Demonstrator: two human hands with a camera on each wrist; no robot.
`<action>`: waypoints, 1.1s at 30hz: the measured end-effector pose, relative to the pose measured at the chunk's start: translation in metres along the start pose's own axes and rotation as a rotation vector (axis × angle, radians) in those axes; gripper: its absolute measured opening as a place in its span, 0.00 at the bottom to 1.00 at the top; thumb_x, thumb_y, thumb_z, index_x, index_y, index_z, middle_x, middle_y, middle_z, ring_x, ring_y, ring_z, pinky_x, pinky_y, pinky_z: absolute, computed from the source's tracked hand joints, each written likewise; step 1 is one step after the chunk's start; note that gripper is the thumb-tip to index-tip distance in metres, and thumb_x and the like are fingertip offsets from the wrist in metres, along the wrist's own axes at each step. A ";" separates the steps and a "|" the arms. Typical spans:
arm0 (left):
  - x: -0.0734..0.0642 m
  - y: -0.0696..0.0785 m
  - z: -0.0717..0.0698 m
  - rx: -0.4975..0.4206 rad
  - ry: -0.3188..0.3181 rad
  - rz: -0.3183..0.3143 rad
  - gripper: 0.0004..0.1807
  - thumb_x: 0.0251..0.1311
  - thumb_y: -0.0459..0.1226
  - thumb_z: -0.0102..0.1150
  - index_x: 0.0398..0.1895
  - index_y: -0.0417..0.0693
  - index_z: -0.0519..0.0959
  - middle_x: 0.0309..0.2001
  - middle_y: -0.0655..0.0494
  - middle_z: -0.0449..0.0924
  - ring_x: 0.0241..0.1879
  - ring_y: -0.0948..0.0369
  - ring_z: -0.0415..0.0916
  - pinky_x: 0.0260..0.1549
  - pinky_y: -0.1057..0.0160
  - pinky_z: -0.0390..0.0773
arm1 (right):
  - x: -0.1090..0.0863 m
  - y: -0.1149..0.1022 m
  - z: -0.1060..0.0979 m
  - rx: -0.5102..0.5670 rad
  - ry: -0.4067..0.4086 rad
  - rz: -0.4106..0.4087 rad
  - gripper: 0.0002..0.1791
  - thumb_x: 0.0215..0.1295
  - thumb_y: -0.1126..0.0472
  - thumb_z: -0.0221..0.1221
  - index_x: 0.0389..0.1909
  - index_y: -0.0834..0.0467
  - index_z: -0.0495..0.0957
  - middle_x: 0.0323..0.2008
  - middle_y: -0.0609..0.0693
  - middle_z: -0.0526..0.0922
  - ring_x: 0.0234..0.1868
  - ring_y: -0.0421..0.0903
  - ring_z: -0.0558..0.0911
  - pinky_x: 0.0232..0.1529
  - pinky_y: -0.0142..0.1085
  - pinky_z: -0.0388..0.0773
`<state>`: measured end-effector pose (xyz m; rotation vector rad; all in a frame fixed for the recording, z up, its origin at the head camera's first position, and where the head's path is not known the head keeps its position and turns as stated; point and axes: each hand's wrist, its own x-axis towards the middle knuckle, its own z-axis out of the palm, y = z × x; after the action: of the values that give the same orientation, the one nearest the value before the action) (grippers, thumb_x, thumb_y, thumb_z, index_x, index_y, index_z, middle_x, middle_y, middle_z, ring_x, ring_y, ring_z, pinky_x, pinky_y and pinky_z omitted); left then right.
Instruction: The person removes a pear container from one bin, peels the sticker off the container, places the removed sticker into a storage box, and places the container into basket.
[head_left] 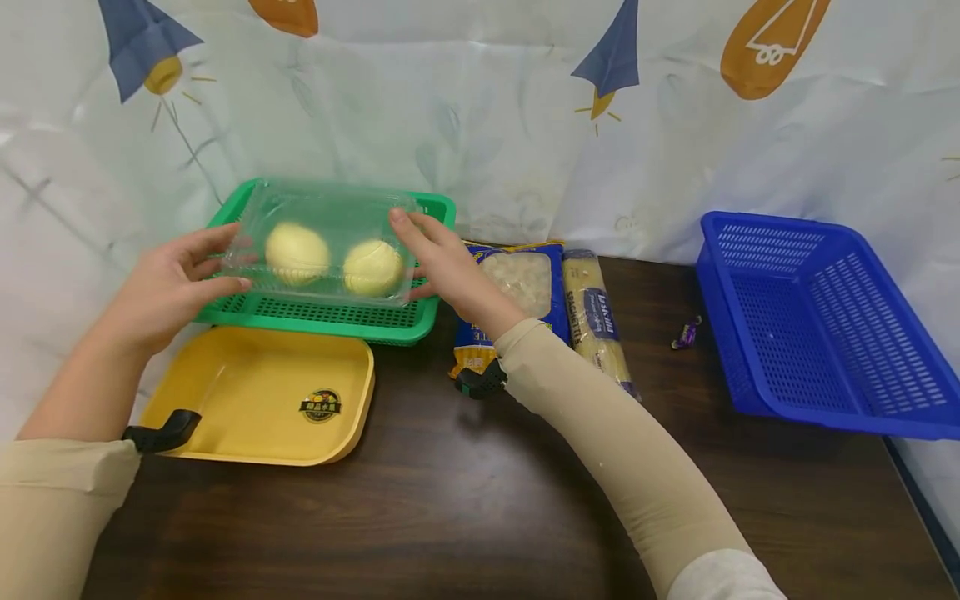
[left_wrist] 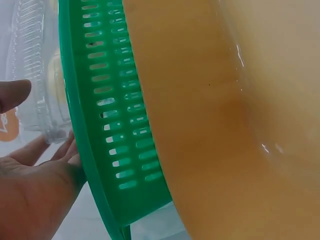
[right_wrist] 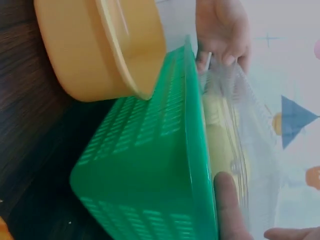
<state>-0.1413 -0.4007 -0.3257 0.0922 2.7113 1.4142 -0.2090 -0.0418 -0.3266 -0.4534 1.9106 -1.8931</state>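
Observation:
A clear plastic clamshell box (head_left: 334,218) holds two pale yellow, rounded pieces (head_left: 297,252) that look like buns. It is tilted just over the green basket (head_left: 315,321). My left hand (head_left: 168,279) grips the box's left end, thumb in front and fingers behind. At the opposite end, my right hand (head_left: 446,262) holds the right side, its thumb on the upper corner. In the right wrist view the box (right_wrist: 262,170) overlaps the basket's rim (right_wrist: 192,130), with one right finger (right_wrist: 229,202) along its side.
A yellow tray (head_left: 255,417) with a round sticker stands in front of the green basket. Right of the basket lie a blue bag (head_left: 558,287) with a clear window and a spaghetti pack (head_left: 592,312). A small purple-wrapped sweet (head_left: 686,333) lies near the blue basket (head_left: 772,404).

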 end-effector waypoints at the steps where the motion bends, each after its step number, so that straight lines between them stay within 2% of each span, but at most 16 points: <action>1: 0.001 -0.001 0.000 0.013 0.000 -0.014 0.44 0.81 0.36 0.62 0.91 0.53 0.49 0.87 0.41 0.52 0.85 0.42 0.49 0.50 0.85 0.72 | 0.002 0.000 0.003 -0.013 0.001 0.016 0.44 0.84 0.33 0.52 0.89 0.50 0.54 0.84 0.51 0.61 0.67 0.64 0.80 0.45 0.47 0.91; 5: 0.004 -0.006 0.001 0.040 -0.017 -0.060 0.45 0.82 0.37 0.59 0.91 0.46 0.44 0.86 0.34 0.48 0.84 0.36 0.48 0.48 0.85 0.70 | 0.005 0.000 0.014 -0.072 -0.006 0.087 0.46 0.84 0.36 0.54 0.91 0.49 0.49 0.87 0.51 0.55 0.77 0.60 0.72 0.50 0.46 0.89; 7: 0.005 -0.009 0.001 0.019 -0.034 -0.072 0.43 0.84 0.37 0.55 0.91 0.42 0.42 0.86 0.31 0.46 0.83 0.42 0.54 0.48 0.84 0.71 | 0.005 0.000 0.019 -0.093 -0.004 0.119 0.46 0.84 0.38 0.56 0.91 0.48 0.47 0.87 0.50 0.54 0.79 0.57 0.69 0.53 0.46 0.88; 9: 0.006 -0.012 0.001 -0.041 -0.036 -0.081 0.41 0.86 0.38 0.50 0.90 0.38 0.41 0.85 0.33 0.46 0.78 0.48 0.63 0.50 0.80 0.72 | 0.006 0.000 0.023 -0.082 0.004 0.144 0.45 0.84 0.39 0.56 0.91 0.47 0.47 0.88 0.48 0.53 0.80 0.56 0.68 0.56 0.49 0.87; 10: 0.007 -0.013 0.000 -0.070 -0.038 -0.090 0.40 0.88 0.41 0.47 0.89 0.37 0.41 0.85 0.35 0.46 0.77 0.51 0.62 0.56 0.78 0.73 | 0.006 -0.001 0.025 -0.072 0.009 0.154 0.44 0.85 0.39 0.55 0.91 0.47 0.47 0.88 0.47 0.52 0.80 0.56 0.68 0.57 0.50 0.86; 13: 0.009 -0.014 -0.003 -0.152 -0.030 -0.130 0.40 0.89 0.50 0.40 0.89 0.36 0.44 0.84 0.42 0.47 0.82 0.52 0.54 0.74 0.66 0.66 | 0.010 -0.004 0.031 -0.004 0.028 0.196 0.42 0.85 0.38 0.53 0.90 0.46 0.49 0.88 0.45 0.51 0.80 0.60 0.66 0.62 0.56 0.83; 14: 0.010 -0.014 -0.004 -0.160 -0.026 -0.144 0.40 0.89 0.53 0.37 0.88 0.35 0.45 0.82 0.46 0.51 0.82 0.51 0.53 0.74 0.65 0.66 | 0.011 -0.006 0.032 0.023 0.032 0.216 0.41 0.86 0.37 0.52 0.90 0.45 0.50 0.88 0.44 0.50 0.81 0.61 0.65 0.64 0.58 0.81; 15: 0.011 -0.013 -0.005 -0.159 -0.031 -0.169 0.42 0.88 0.56 0.35 0.88 0.36 0.44 0.84 0.46 0.49 0.85 0.49 0.47 0.78 0.61 0.61 | 0.013 -0.005 0.034 0.055 0.031 0.235 0.40 0.86 0.36 0.50 0.90 0.44 0.51 0.88 0.44 0.49 0.81 0.63 0.63 0.66 0.60 0.80; 17: 0.014 -0.011 -0.006 -0.154 -0.046 -0.208 0.43 0.88 0.58 0.30 0.89 0.35 0.43 0.84 0.45 0.49 0.86 0.45 0.41 0.80 0.54 0.58 | 0.016 -0.004 0.036 0.118 0.032 0.271 0.38 0.87 0.36 0.48 0.89 0.40 0.53 0.89 0.43 0.47 0.83 0.66 0.60 0.70 0.63 0.75; 20: 0.021 -0.009 -0.006 -0.163 -0.089 -0.254 0.45 0.87 0.59 0.22 0.88 0.33 0.38 0.86 0.36 0.42 0.84 0.38 0.43 0.78 0.47 0.60 | 0.019 -0.001 0.037 0.199 0.033 0.311 0.35 0.87 0.35 0.45 0.89 0.35 0.53 0.89 0.44 0.43 0.84 0.69 0.56 0.75 0.66 0.68; 21: 0.023 -0.008 -0.006 -0.173 -0.104 -0.271 0.45 0.87 0.59 0.20 0.88 0.33 0.37 0.87 0.32 0.36 0.85 0.35 0.39 0.80 0.41 0.55 | 0.020 0.001 0.036 0.220 0.034 0.316 0.35 0.88 0.35 0.45 0.89 0.34 0.53 0.89 0.44 0.42 0.84 0.69 0.55 0.76 0.67 0.66; 22: 0.025 -0.008 -0.005 -0.183 -0.112 -0.281 0.45 0.86 0.59 0.18 0.88 0.33 0.39 0.87 0.32 0.35 0.85 0.34 0.38 0.80 0.39 0.54 | 0.020 0.001 0.035 0.235 0.039 0.323 0.35 0.88 0.35 0.44 0.89 0.33 0.52 0.89 0.44 0.41 0.84 0.70 0.55 0.76 0.67 0.65; 23: 0.027 -0.008 -0.005 -0.198 -0.120 -0.296 0.44 0.86 0.60 0.16 0.88 0.34 0.41 0.87 0.30 0.29 0.85 0.32 0.34 0.80 0.36 0.50 | 0.021 0.001 0.035 0.245 0.044 0.327 0.35 0.88 0.35 0.44 0.89 0.33 0.52 0.89 0.44 0.41 0.84 0.70 0.55 0.76 0.68 0.64; 26: 0.031 -0.007 -0.005 -0.203 -0.122 -0.315 0.44 0.85 0.60 0.13 0.84 0.34 0.46 0.87 0.30 0.27 0.84 0.30 0.29 0.80 0.30 0.45 | 0.024 0.002 0.034 0.273 0.040 0.347 0.35 0.88 0.36 0.44 0.89 0.33 0.51 0.90 0.44 0.40 0.84 0.71 0.53 0.76 0.71 0.62; 28: 0.032 -0.006 -0.003 -0.179 -0.130 -0.328 0.45 0.84 0.60 0.12 0.85 0.32 0.45 0.87 0.30 0.26 0.84 0.29 0.28 0.80 0.29 0.45 | 0.026 0.002 0.034 0.290 0.034 0.364 0.34 0.88 0.37 0.44 0.89 0.32 0.51 0.90 0.43 0.39 0.84 0.72 0.52 0.75 0.72 0.61; 33: 0.035 0.000 0.003 -0.094 -0.154 -0.334 0.51 0.82 0.64 0.10 0.87 0.29 0.31 0.86 0.28 0.24 0.83 0.26 0.28 0.77 0.26 0.50 | 0.027 0.004 0.033 0.322 0.023 0.382 0.35 0.88 0.36 0.43 0.90 0.33 0.49 0.90 0.44 0.36 0.85 0.73 0.49 0.75 0.74 0.60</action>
<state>-0.1755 -0.3954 -0.3289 -0.2364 2.3933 1.3688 -0.2151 -0.0841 -0.3317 0.0324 1.5288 -1.8962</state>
